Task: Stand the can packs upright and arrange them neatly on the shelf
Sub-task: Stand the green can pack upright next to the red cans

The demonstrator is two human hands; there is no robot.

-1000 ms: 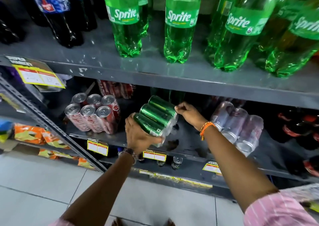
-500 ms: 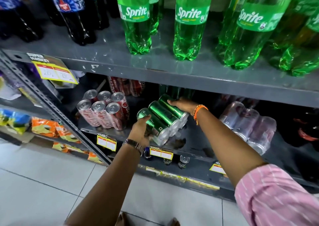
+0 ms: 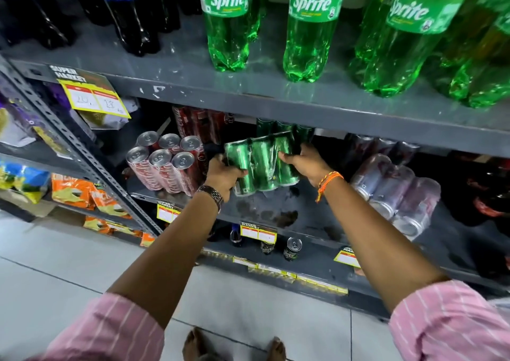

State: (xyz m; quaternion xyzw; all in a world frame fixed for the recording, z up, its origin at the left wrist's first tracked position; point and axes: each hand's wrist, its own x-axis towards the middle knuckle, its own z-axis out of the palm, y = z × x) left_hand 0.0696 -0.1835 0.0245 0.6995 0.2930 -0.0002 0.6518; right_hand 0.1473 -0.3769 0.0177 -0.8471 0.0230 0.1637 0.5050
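Observation:
A shrink-wrapped pack of green cans (image 3: 259, 163) is held nearly upright, slightly tilted, over the middle of the grey lower shelf (image 3: 276, 211). My left hand (image 3: 223, 175) grips its lower left side and my right hand (image 3: 303, 162) grips its right side. More green cans (image 3: 284, 128) stand behind it, partly hidden under the upper shelf. A red can pack (image 3: 165, 164) stands upright to the left. A silver can pack (image 3: 394, 192) lies on its side to the right.
Green Sprite bottles (image 3: 229, 24) and dark cola bottles (image 3: 127, 10) fill the upper shelf, whose edge overhangs the packs. Red cans (image 3: 198, 123) stand at the back left. Loose cans (image 3: 292, 247) sit on the bottom shelf. Snack bags (image 3: 71, 192) fill the left rack.
The green can pack has been turned from lying tilted on its side to nearly upright and pushed deeper onto the shelf. Both hands have stayed on it.

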